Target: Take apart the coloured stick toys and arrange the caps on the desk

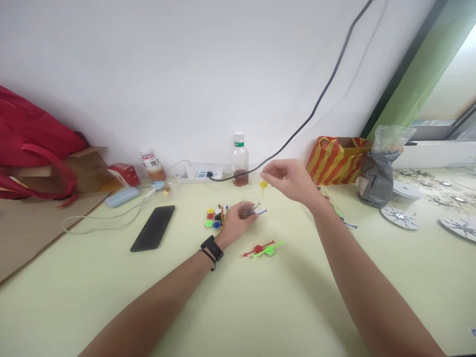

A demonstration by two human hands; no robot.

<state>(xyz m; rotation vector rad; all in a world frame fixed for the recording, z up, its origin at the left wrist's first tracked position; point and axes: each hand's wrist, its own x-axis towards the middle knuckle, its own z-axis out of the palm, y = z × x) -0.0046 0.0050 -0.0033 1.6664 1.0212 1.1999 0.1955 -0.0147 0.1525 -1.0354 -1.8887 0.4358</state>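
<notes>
My left hand [238,220], with a black watch on the wrist, is closed around small plastic arrow pieces on the table. A blue arrow [262,212] sticks out past its fingertips; the rest is mostly hidden. Raised to the right, my right hand [292,181] is pinched, and a yellow arrow spinner [264,185] hangs point-down at its fingertips. Nearer to me lie a red arrow spinner [258,249] and a green arrow spinner [269,251], side by side. Left of my left hand sits a cluster of coloured round pieces [210,216] with several upright arrows.
A black phone [153,228] lies at left. Behind stand a clear bottle [240,163], a labelled bottle [153,166] and a power strip [203,173]. A black cable [316,106] crosses above. At right are a striped bag [330,161], a grey bag [376,178] and round discs [399,218].
</notes>
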